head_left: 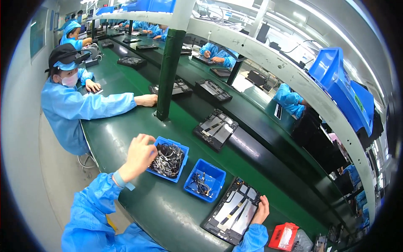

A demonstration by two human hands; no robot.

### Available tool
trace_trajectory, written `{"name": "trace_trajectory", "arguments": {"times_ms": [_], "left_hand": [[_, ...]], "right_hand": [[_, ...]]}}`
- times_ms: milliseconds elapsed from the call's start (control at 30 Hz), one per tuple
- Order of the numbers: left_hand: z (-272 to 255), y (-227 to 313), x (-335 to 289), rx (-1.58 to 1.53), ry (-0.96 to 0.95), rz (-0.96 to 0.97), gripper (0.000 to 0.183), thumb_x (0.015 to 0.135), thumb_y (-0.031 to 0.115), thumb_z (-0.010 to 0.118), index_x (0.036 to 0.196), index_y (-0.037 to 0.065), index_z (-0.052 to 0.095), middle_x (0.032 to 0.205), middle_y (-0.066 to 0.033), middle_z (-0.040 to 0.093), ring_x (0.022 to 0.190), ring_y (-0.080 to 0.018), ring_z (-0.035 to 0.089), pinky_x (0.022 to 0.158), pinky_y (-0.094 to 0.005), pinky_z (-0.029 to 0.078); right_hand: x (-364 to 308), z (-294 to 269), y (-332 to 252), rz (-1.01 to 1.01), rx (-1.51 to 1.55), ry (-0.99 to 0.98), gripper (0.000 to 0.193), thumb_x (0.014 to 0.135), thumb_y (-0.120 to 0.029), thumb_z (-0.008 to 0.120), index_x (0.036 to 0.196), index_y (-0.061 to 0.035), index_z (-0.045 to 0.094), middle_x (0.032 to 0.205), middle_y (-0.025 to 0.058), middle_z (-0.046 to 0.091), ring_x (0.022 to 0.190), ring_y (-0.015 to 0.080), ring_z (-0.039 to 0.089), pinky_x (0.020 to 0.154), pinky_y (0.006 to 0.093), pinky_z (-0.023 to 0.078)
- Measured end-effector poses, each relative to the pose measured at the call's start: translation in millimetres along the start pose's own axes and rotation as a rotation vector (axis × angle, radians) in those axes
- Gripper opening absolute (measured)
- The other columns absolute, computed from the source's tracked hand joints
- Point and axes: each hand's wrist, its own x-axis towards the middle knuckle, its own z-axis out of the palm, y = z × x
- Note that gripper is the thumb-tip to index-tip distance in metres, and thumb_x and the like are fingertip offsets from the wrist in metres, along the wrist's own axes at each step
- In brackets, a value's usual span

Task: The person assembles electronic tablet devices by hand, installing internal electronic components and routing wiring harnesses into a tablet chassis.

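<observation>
My left hand point(140, 155) is at the left side of a blue bin point(184, 159) heaped with small black and silver cables point(168, 161). Its fingers are curled in over the bin's rim, and the fingertips are partly hidden; what they pinch cannot be made out. To the right stands a second blue bin point(216, 178) with fewer cables point(201, 185) in it. My right hand point(262, 211) grips the right edge of an opened tablet point(233, 212), which lies on the green bench with its silver batteries and dark ribbon strips showing.
A red bin point(283, 236) and a clear plastic bag point(301, 241) lie right of the tablet. Beyond, a conveyor belt point(256, 147) carries another opened tablet point(216, 129). A green post point(168, 75) rises from the bench; a co-worker's hand point(147, 100) rests beside it. Shelving point(268, 46) hangs overhead.
</observation>
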Motion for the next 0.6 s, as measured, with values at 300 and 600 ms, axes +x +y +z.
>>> {"name": "trace_trajectory", "arguments": {"times_ms": [300,600], "left_hand": [[-8,11,15,-0.282,0.042,-0.171,0.01,0.077,0.015,0.071,0.078,0.007,0.065,0.073,-0.0089,0.065,0.069,-0.0267,0.063,0.062,-0.0379,0.048],[-26,-4,-15,-0.292,-0.428,-0.329,0.011,0.069,0.009,0.064,0.078,0.003,0.068,0.066,-0.0153,0.064,0.062,-0.0283,0.065,0.058,-0.0346,0.051]], "right_hand": [[-25,-7,-19,-0.052,-0.152,-0.029,0.026,0.085,-0.005,0.054,0.106,0.001,0.067,0.134,0.0149,0.05,0.124,0.0262,0.048,0.104,0.0367,0.036],[-58,-42,-65,-0.009,-0.42,-0.161,0.025,0.081,-0.003,0.066,0.106,-0.0021,0.067,0.131,0.0116,0.048,0.124,0.0257,0.048,0.103,0.0356,0.038]]}}
